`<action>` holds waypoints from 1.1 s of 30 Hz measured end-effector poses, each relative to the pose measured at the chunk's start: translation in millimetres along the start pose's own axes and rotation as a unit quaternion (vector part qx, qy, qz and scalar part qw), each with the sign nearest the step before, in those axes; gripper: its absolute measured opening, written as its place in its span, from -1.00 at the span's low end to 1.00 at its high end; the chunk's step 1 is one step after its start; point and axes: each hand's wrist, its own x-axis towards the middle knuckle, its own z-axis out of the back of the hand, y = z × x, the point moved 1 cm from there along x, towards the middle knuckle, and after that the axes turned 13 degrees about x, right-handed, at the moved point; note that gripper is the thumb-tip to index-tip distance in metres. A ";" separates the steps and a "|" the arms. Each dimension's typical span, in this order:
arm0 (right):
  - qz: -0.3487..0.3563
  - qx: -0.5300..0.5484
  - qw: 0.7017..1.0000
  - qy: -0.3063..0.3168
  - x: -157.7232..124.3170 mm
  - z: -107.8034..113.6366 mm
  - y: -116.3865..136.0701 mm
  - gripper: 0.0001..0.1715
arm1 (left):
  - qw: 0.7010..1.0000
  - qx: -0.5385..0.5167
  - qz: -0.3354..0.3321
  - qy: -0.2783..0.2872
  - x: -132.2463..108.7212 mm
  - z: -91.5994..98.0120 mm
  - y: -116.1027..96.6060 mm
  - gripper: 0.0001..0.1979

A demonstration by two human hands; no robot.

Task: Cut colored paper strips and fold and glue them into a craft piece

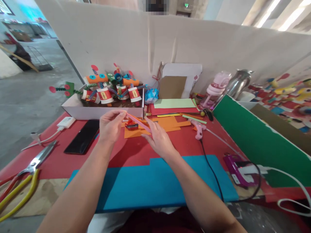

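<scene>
A thin pink paper strip (pixel 138 122) runs slantwise between my two hands above the table. My left hand (pixel 110 126) pinches its upper end between thumb and fingers. At the lower right end, my right hand (pixel 159 137) has the strip between its fingers and its thumb, which sits a little apart. Orange paper pieces (pixel 167 123) lie just beyond and below the hands. Among them is a small red and black object (pixel 131 125), partly hidden, whose kind I cannot make out.
A box (pixel 104 112) of paper-cup figures stands behind. A phone (pixel 82 136) and large scissors (pixel 36 161) lie left. To the right are a pink glue gun (pixel 199 129) with its cord, a purple power strip (pixel 239 171) and a green board (pixel 262 142). Blue sheets (pixel 145 184) cover the front.
</scene>
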 end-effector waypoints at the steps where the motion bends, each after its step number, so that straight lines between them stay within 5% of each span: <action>1: 0.007 0.005 1.000 -0.008 0.1 -0.9 0.3 -0.44 | 1.000 0.004 0.003 0.018 -3.2 -3.3 -0.9 -0.90; 6: 0.018 0.120 0.993 -0.005 -0.3 4.0 -4.1 -0.72 | 0.998 -0.010 -0.001 0.067 -8.3 -9.2 -7.0 -0.89; 16: -0.063 0.256 0.957 0.120 -1.1 14.8 -13.1 -0.69 | 0.999 -0.025 0.004 -0.027 16.1 10.7 -10.4 -0.81; 23: -0.088 0.340 0.935 0.056 -1.2 8.9 -15.7 -0.75 | 0.995 0.063 -0.070 0.012 16.0 -4.3 -47.1 -0.89; 33: -0.051 0.387 0.920 0.034 -2.3 26.3 -12.2 -0.47 | 0.985 0.143 -0.079 0.055 28.4 -39.4 -80.2 -0.92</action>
